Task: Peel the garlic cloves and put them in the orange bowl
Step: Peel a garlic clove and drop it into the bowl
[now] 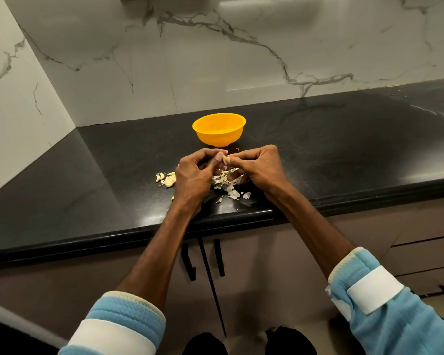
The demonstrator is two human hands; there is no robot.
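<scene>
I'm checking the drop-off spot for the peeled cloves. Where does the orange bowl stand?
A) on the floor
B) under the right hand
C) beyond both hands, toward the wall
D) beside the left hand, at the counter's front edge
C: the orange bowl stands on the counter beyond the left hand and right hand, which pinch a garlic clove between them.
</scene>
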